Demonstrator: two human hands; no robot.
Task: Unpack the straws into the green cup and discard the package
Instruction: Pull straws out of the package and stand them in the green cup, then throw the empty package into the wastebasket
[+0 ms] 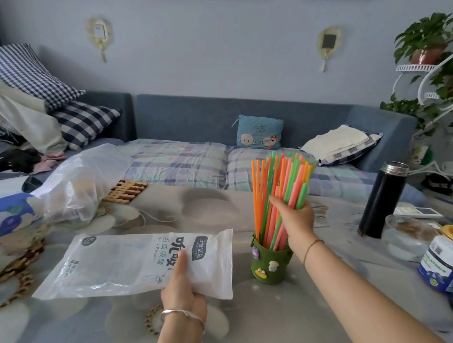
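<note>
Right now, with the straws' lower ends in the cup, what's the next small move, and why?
Probably loosen the right hand so the straws drop fully into the cup: their lower ends already sit inside it, and the hand grips the bundle above the rim. The package, pinched by the left hand, looks empty and can go afterwards.

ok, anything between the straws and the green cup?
Nothing visible. The straws have their lower ends inside the cup; the right hand grips the bunch just above its rim.
</note>
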